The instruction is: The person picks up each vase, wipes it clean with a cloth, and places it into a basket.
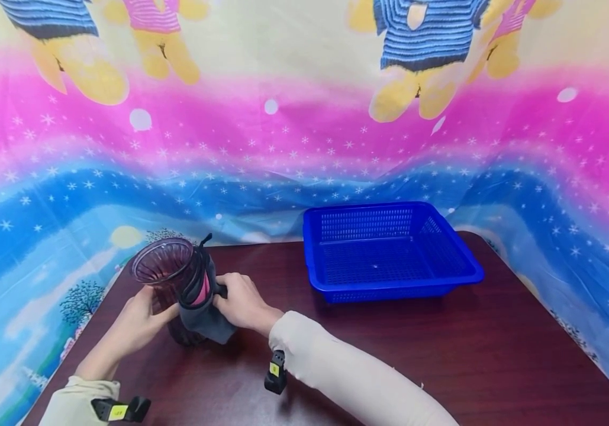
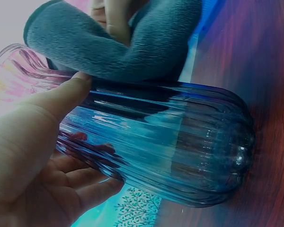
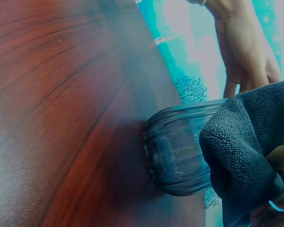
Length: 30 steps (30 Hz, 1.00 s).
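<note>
A dark red-brown wooden table point(image 1: 400, 355) bears a blue rectangular plastic basket point(image 1: 389, 286), its mesh floor in view. Left of it stands a purple-tinted ribbed glass vase point(image 2: 156, 142), a grey plush cloth point(image 1: 205, 319) against its side. The left hand point(image 1: 136, 322) grasps the vase; the right hand point(image 1: 242, 305) grips the cloth.

Pink and blue snowflake-patterned backdrop point(image 1: 261, 139), cartoon figures point(image 1: 395, 102) in striped tops point(image 1: 434, 38), dark reddish wooden table point(image 1: 496, 343)

Pictured in a fabric-screened nook, whether home or studio unclear, with cartoon-printed cloth point(image 1: 304, 139) draped beyond and to both sides of the fingers point(image 2: 98, 193), and a wood-grained table point(image 1: 496, 355) beneath them.
</note>
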Motion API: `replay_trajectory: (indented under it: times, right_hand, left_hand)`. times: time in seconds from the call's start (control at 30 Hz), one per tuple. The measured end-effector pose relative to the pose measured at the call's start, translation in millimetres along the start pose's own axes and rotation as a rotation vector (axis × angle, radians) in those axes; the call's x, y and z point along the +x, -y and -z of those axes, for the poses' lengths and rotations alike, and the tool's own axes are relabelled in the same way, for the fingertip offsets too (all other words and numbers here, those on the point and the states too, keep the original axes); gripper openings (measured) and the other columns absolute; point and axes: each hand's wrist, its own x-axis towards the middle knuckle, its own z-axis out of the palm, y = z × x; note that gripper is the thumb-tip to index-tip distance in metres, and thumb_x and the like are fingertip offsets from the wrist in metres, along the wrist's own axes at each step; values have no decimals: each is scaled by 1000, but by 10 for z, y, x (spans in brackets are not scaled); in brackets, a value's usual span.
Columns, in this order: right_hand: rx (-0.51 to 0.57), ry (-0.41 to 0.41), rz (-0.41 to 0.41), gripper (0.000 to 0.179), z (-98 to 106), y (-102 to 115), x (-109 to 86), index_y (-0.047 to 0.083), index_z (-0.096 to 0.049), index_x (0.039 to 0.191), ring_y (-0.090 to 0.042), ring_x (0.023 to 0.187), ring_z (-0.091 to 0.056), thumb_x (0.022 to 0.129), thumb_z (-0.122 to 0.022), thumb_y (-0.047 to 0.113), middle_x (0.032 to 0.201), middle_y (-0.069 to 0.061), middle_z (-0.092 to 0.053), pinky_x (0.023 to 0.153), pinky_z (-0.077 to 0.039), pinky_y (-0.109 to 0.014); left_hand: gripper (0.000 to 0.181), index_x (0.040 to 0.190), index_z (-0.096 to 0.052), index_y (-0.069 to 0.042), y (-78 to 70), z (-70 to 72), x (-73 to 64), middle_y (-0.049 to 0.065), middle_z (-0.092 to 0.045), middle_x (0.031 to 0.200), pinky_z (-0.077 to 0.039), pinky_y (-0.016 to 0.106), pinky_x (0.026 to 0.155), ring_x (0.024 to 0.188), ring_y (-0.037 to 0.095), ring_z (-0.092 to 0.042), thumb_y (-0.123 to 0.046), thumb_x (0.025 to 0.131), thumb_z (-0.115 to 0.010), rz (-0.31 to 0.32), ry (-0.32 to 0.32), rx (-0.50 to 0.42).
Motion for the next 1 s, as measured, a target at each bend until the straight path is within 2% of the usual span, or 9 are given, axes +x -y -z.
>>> replay_trajectory:
  times: [0.17,0.47,0.67,1.0]
  right_hand:
    - [-2,6,-14,24,-57,-70,-40,14,-76,115,-4,88,-63,93,-65,11,103,1,-77,79,-48,-15]
    - [-15,42,-65,24,-171,-203,-116,15,-76,116,-2,88,-62,94,-67,12,105,3,-76,79,-49,-16]
    - [-45,56,-85,18,-227,-264,-161,16,-77,106,-3,80,-58,91,-69,11,92,5,-74,75,-48,-17]
    - [-92,59,-104,13,-318,-362,-225,16,-77,97,-3,76,-56,87,-71,10,84,6,-71,69,-47,-18]
  left_hand:
    - [68,142,-40,10,-2,9,-3,38,-60,130,-50,63,95,118,52,-62,-31,97,-68,27,11,14]
    - [65,138,-46,10,11,-12,3,37,-63,127,-52,61,94,118,51,-62,-34,96,-69,25,-4,5]
    - [65,138,-47,10,2,-12,-6,37,-62,128,-51,61,95,118,51,-62,-34,96,-69,21,-8,-10]
    - [63,137,-48,8,-14,-9,-9,35,-63,128,-50,63,97,119,51,-62,-34,96,-69,16,-21,-4]
